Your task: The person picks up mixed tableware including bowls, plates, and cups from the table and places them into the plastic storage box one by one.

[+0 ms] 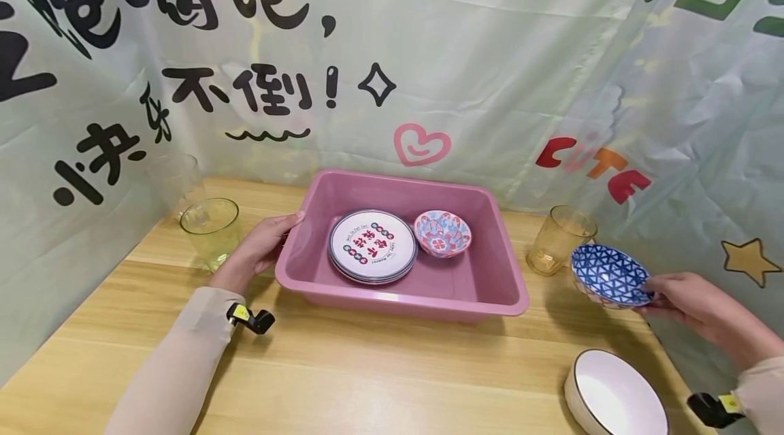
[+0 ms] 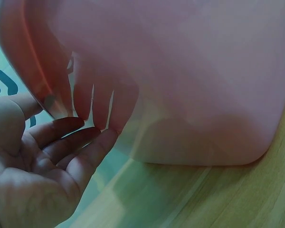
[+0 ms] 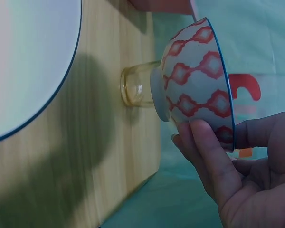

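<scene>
My right hand pinches the rim of a small bowl, blue-patterned inside. Its outside, white with red diamond shapes, shows in the right wrist view, where the thumb lies over the rim and the fingers support the outer wall. The bowl is held in the air, tilted. At the left end of a pink plastic basin, my left hand grips the rim, thumb on top and fingertips against the outer wall. Inside the basin lie a stack of white plates and a red-and-blue patterned bowl.
A larger white bowl stands at the table's front right. An amber glass is right of the basin. Left of it stand a yellow-green glass and a clear glass. Printed cloth hangs behind the wooden table.
</scene>
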Motion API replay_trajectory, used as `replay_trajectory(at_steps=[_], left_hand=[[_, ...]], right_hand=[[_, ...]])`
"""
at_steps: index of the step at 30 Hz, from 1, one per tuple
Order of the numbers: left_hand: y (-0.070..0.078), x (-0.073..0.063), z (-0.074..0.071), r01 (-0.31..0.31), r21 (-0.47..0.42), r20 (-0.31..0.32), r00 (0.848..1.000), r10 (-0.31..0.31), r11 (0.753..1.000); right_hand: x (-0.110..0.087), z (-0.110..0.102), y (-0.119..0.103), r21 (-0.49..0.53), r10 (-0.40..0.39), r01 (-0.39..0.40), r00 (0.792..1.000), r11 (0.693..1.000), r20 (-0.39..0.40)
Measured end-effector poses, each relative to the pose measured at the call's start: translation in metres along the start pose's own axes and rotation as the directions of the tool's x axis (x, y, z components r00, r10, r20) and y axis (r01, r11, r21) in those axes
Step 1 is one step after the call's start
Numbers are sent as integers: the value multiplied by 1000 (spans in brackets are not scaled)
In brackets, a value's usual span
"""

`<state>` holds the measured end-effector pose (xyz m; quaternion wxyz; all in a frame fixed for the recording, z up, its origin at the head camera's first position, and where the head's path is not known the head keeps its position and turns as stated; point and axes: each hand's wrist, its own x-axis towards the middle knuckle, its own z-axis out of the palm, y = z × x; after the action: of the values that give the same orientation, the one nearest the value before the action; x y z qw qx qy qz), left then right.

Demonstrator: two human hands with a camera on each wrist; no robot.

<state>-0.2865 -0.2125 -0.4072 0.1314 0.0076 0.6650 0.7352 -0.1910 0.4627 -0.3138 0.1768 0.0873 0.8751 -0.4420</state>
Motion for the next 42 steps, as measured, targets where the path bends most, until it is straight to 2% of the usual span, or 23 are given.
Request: replay_trajectory(at_steps=[10, 15, 21, 26, 28, 31, 33, 35, 38, 40, 42], left_hand=[[3, -1, 1, 3, 36, -8, 1000, -3, 999], [12, -4, 1, -29, 140, 1, 1000, 29, 990], [24, -6, 3, -77, 293, 23, 997, 73, 953], [38, -6, 8, -102, 414, 8, 994, 109, 904], [45, -7, 12, -108, 469, -8, 992, 127, 877], [57, -11, 19, -115, 558, -30, 987, 159, 822], [64, -14, 24, -126, 624, -34, 982, 188, 771], [71, -16, 31, -130, 666, -37, 978, 207, 735], [79, -17, 42, -146, 690, -26, 974, 226, 709], [84, -16, 50, -162, 693, -9, 972, 233, 702], [87, -15, 60, -188, 711, 16, 968, 252, 677]], right_hand=[[-2, 12, -19, -42, -61, 63, 998, 997, 28], [-3, 18, -32, -34, -93, 94, 995, 995, 36], [-3, 26, -46, -23, -112, 113, 993, 993, 36], [-2, 34, -55, -15, -125, 125, 992, 992, 17], [-1, 37, -58, -8, -140, 141, 990, 990, 15], [0, 41, -63, 10, -170, 170, 985, 985, 6], [1, 44, -66, 28, -186, 186, 982, 982, 1], [1, 47, -69, 40, -202, 202, 979, 979, -8], [2, 51, -74, 57, -217, 219, 976, 974, -28], [2, 55, -77, 72, -233, 236, 971, 969, -47], [3, 60, -79, 77, -245, 250, 967, 965, -69]])
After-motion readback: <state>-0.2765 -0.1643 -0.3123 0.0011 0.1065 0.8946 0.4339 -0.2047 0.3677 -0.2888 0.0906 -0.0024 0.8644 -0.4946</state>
